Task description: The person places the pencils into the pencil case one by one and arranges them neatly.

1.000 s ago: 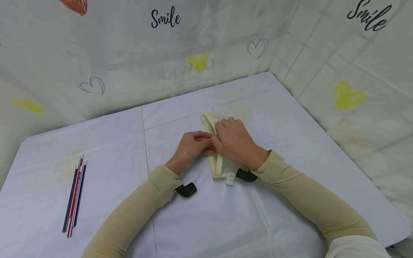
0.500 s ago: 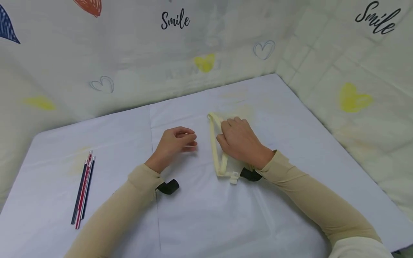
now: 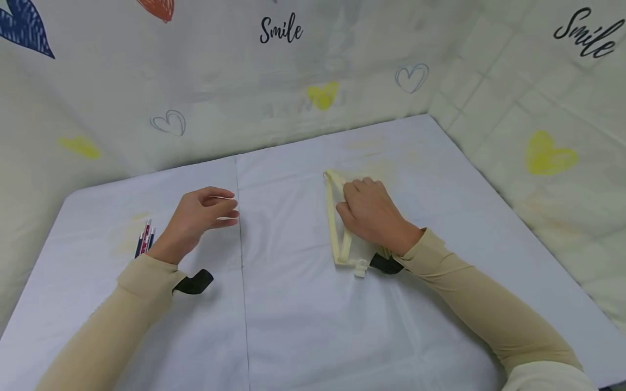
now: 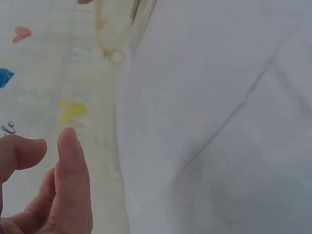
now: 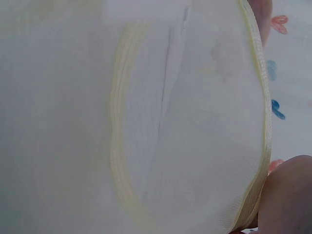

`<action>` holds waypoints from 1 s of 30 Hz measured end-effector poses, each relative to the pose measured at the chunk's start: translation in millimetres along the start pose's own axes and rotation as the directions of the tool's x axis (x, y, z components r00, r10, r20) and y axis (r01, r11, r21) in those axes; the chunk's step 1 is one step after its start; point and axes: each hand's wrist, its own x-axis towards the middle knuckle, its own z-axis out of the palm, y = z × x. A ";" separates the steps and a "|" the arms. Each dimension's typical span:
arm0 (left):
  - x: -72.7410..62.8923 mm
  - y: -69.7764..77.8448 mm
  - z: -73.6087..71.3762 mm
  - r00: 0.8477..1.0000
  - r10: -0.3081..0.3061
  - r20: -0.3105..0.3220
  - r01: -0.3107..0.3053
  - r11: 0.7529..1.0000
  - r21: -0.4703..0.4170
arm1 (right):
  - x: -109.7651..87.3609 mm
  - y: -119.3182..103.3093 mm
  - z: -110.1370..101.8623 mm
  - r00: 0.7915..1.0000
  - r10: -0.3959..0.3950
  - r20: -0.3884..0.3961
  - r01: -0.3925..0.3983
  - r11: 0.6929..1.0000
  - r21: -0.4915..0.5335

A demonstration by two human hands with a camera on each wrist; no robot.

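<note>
I am recording the left hand (image 3: 199, 216), empty, fingers relaxed, withdrawing from the pouch (image 3: 345, 246) toward the pencils (image 3: 145, 239), leaving the right hand (image 3: 373, 213) alone gripping it.

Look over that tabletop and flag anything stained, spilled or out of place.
Yellowish smudges mark the white tabletop beyond the yellow-edged pouch and beside the pencils; they look like stains on an otherwise pale surface. I see nothing spilled.
</note>
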 end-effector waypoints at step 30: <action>-43.0 -102.7 -126.2 0.982 -0.077 -0.174 0.105 0.982 0.158 | 0.9 0.5 1.9 0.993 0.062 0.099 -0.064 0.998 0.018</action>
